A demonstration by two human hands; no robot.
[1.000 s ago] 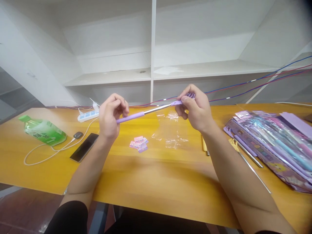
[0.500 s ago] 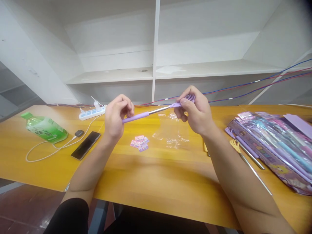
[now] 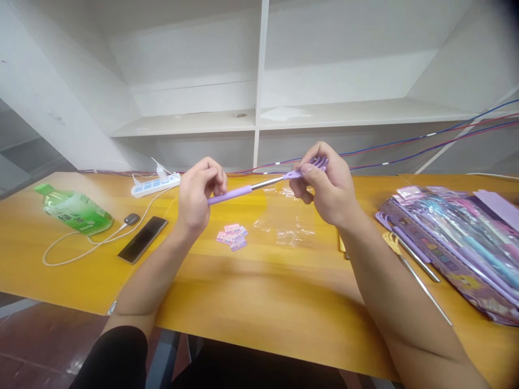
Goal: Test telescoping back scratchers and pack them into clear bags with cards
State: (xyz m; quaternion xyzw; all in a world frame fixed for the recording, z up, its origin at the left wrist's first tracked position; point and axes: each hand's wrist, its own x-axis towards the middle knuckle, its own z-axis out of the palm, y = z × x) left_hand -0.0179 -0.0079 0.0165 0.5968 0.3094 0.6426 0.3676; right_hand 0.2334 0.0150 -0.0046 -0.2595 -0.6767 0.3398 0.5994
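A purple back scratcher (image 3: 232,194) with a metal telescopic shaft is held up above the table, slanting slightly up to the right. My left hand (image 3: 199,192) is closed round the end of its purple handle. At the other end, the fingers of my right hand (image 3: 326,181) pinch the purple clawed head, partly hiding it. Below the back scratcher lie several small printed cards (image 3: 232,236) in a loose pile and a clear plastic wrapper (image 3: 284,219).
To the right lie a yellow-headed back scratcher (image 3: 405,262) and a purple bag (image 3: 430,248) topped with several wrapped ones. On the left are a green bottle (image 3: 77,210), a phone (image 3: 142,239), a white cable and a power strip (image 3: 156,185). Shelves (image 3: 182,121) rise behind.
Both hands and the back scratcher have shifted very slightly right in view. The grip and the length of visible shaft look about the same.
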